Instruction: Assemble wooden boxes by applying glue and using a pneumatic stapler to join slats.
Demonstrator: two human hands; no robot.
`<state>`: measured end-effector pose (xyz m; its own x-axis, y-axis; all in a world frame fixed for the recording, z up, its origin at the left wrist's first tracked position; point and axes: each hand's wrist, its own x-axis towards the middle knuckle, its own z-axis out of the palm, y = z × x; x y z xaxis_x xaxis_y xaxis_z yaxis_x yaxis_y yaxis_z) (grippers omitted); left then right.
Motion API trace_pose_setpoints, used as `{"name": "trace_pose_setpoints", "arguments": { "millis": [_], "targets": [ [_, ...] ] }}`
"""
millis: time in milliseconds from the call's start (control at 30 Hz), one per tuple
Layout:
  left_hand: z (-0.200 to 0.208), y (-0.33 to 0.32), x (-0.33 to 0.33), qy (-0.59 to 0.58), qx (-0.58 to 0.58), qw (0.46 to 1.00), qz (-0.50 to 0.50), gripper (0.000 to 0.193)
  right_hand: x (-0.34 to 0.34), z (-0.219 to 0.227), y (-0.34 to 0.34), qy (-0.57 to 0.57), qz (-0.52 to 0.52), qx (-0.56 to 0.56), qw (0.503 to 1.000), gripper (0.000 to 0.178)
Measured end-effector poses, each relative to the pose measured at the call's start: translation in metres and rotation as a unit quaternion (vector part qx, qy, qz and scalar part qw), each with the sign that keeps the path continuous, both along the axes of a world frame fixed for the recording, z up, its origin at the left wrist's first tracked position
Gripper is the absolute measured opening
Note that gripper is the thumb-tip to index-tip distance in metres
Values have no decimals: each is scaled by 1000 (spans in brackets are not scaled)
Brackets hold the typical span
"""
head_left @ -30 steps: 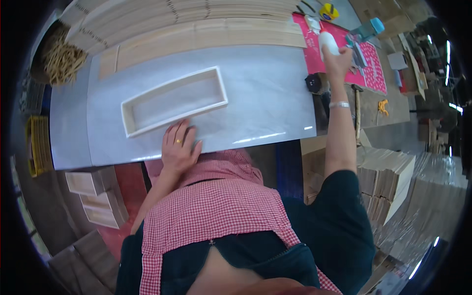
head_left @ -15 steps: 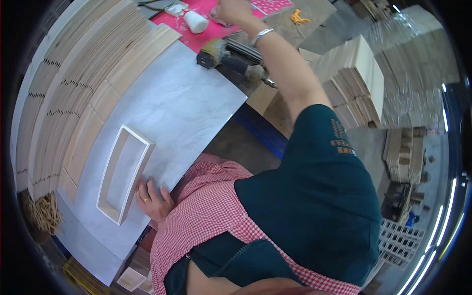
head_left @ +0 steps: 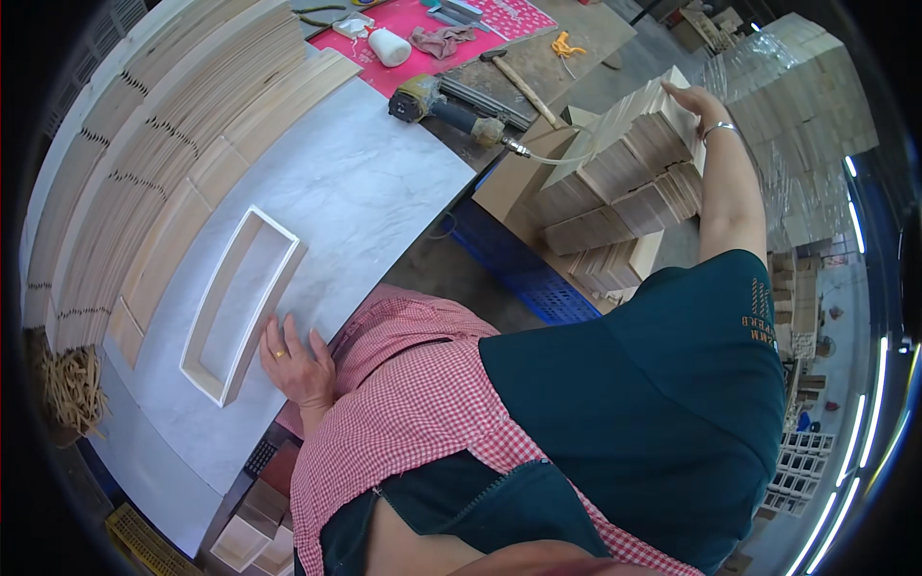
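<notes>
An open wooden frame [head_left: 200,322], long and narrow with one curved side, lies on the pale marbled tabletop [head_left: 336,182]. My left hand [head_left: 300,370], wearing a ring, rests open beside the frame's near long side, its fingertips at that edge. Off to the right, my right hand [head_left: 699,104] reaches to the far end of a stack of thin wooden boards [head_left: 615,144]. Its visible fingers stretch over the top edge of the end board; the rest are hidden. No board is lifted from the stack.
A nail gun [head_left: 447,113] with an air hose lies at the table's far edge, near a hammer [head_left: 519,84]. Behind are a white bottle [head_left: 388,46] and a rag [head_left: 442,40] on a pink cloth. Long rows of wooden slats [head_left: 192,125] line the left. A blue crate [head_left: 509,264] stands below.
My right hand has swung from the pink cloth by the rag over to the board stack on the right. The left hand stays beside the frame.
</notes>
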<state>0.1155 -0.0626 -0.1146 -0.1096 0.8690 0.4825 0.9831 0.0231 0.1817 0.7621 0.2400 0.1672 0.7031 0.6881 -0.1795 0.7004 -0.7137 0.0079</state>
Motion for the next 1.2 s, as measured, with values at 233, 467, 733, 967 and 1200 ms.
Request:
{"name": "trace_pose_setpoints", "arguments": {
  "millis": [233,467,733,967,1200],
  "targets": [
    [-17,7,-4,-41,25,999,7,43,12,10,-17,184,10,158,970,83],
    [-6,12,-12,-121,110,986,-21,21,-48,17,61,118,333,267,896,74],
    [22,-51,-36,-289,113,910,273,15,-486,-122,-68,184,839,189,475,81],
    [30,-60,-71,-280,139,891,330,24,-578,-156,-75,183,904,169,346,78],
    [38,-56,-89,-262,71,911,312,29,-597,-163,-79,160,919,156,324,71]
  ]
}}
